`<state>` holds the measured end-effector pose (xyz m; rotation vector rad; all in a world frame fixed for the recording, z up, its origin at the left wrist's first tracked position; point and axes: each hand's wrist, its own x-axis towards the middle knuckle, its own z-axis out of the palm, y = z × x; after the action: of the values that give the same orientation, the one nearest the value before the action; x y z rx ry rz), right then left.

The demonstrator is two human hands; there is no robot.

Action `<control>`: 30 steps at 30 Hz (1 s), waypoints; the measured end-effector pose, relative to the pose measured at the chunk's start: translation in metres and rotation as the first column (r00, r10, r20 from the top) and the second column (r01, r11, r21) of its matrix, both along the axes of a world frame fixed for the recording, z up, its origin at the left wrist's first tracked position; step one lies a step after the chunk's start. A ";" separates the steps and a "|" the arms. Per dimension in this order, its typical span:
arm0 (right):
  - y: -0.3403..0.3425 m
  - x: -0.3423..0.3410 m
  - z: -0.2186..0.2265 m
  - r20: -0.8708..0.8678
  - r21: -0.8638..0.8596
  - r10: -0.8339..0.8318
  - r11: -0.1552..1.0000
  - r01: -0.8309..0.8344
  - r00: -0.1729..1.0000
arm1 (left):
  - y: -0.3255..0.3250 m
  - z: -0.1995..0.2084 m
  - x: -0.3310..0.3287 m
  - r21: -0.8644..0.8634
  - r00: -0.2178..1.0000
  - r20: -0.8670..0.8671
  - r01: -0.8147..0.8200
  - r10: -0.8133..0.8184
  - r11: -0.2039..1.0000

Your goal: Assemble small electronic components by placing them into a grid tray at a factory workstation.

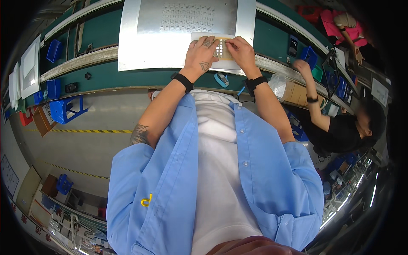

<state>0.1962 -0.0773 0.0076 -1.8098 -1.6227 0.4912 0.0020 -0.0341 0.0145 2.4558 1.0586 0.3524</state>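
A yellowish sheet (225, 63) with rows of small white squares lies on a pale backing near the front of a large white-and-silver board (129, 55). My left hand (201, 55) rests over the sheet's left side, fingers extended and somewhat apart, thumb beside the squares. At the right side of the sheet, my right hand (243, 54) has thumb and forefinger pinched together close to the squares. Whatever is between those fingertips is too small to make out. Both wrists wear black bands.
Metal rails (272, 64) run along the green bench (170, 78). A blue-grey tape-like roll (221, 80) lies at its front edge. Blue bins (54, 51) stand left. At right, a co-worker in black (340, 134) reaches over the bench; another person in pink (331, 27) is beyond.
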 end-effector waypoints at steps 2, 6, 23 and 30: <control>0.000 0.000 -0.003 0.006 -0.031 0.006 1.000 -0.006 1.000 | 0.000 -0.001 -0.001 -0.054 1.000 -0.028 0.000 -0.001 0.999; 0.001 0.003 -0.005 0.019 -0.071 0.021 0.997 -0.020 1.000 | 0.002 -0.002 0.000 -0.061 0.999 -0.039 -0.011 0.008 0.998; 0.004 -0.001 -0.003 0.103 -0.016 0.073 0.997 -0.071 0.992 | 0.002 -0.010 -0.002 -0.059 1.000 0.021 -0.020 0.021 0.998; 0.007 0.008 -0.003 -0.014 -0.082 0.112 0.990 -0.113 0.994 | 0.003 -0.011 -0.002 -0.063 1.000 0.019 -0.021 0.022 0.998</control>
<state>0.2041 -0.0701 0.0050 -1.7793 -1.7277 0.6246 0.0002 -0.0312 0.0032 2.3822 1.0719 0.3439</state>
